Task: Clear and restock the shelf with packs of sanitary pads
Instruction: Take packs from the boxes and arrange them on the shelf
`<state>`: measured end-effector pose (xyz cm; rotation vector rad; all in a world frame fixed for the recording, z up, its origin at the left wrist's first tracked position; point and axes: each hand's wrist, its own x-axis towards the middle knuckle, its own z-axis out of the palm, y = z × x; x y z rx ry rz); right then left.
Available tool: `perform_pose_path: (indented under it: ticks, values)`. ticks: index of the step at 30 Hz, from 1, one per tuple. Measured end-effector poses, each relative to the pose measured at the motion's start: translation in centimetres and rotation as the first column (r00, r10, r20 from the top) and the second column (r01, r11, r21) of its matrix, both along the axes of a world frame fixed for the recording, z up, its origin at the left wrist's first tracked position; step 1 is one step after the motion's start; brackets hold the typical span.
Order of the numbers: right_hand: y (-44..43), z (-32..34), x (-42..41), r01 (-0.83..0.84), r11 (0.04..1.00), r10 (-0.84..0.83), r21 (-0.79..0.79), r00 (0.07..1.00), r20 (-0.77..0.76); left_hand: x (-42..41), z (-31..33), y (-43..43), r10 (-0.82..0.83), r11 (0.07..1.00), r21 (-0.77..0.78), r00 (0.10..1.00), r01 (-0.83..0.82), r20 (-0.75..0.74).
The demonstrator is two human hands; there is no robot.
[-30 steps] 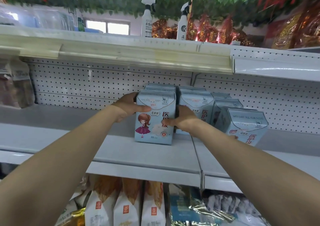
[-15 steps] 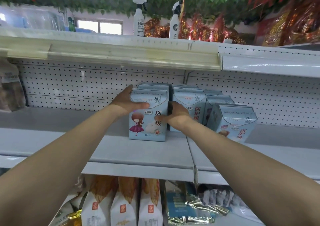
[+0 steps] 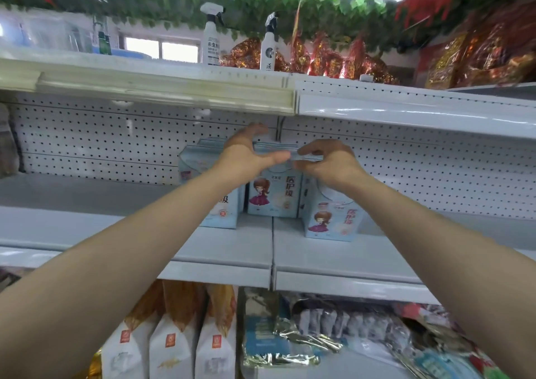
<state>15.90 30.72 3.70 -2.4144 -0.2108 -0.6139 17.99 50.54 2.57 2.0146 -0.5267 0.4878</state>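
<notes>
Furthest left, the leftmost pack (image 3: 213, 204) of sanitary pads stood upright on the shelf (image 3: 232, 251), below and just outside the left wrist, its lower front partly hidden behind that forearm. The left hand (image 3: 246, 158) was raised over the tops of the packs with its fingers spread and straight and its thumb stretched toward the other hand, gripping nothing that could be seen. Below the gap between the two thumbs stood the middle pack (image 3: 272, 196), upright and set further back, its top edge level with the thumbs and blurred there. The right hand (image 3: 329, 162) hovered at the same height with its fingers curled in a loose claw. Its thumb and forefinger lay close to the middle pack's top, but blur made it impossible to tell whether they pinched that edge or only neared it. Below the right wrist, nearer the shelf's front, stood the right pack (image 3: 333, 219), upright, slightly turned, just beside the middle one. The step in hand looked like restocking: lining up packs already on the shelf. The next move probably called for both hands to close on the middle pack's sides and square it with its neighbours, squeezing lightly, since the soft wrapper would likely buckle.
</notes>
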Motion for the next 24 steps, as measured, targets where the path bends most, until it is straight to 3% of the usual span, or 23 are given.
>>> perform_pose_path:
  ticks: [3, 6, 9, 14, 24]
  values:
    - [-4.9, 0.8, -1.0, 0.031, 0.998, -0.035, -0.046, 0.996, -0.080, -0.4, -1.0, -3.1, -0.115, 0.986, 0.112, 0.988, 0.126, -0.101]
    - [-8.9, 0.8, -1.3, 0.001, 0.990, -0.041, -0.141, 0.959, -0.280, -0.6, -1.9, -5.8, -0.173, 0.964, 0.173, 0.971, 0.201, -0.164]
    - [-11.1, -0.1, -0.7, -0.096, 0.986, 0.033, -0.136, 0.915, -0.402, -0.3, -2.3, -7.8, -0.148, 0.964, 0.191, 0.970, 0.186, -0.195]
    - [-11.9, -1.3, 0.5, -0.129, 0.946, 0.037, -0.297, 0.954, -0.296, 0.8, -1.3, -9.6, -0.046, 0.988, 0.135, 0.979, 0.074, -0.200]
    - [-20.4, 0.0, 0.5, -0.113, 0.993, 0.096, -0.031, 0.934, -0.343, 4.2, -0.4, -13.1, 0.102, 0.930, 0.363, 0.991, -0.063, -0.091]
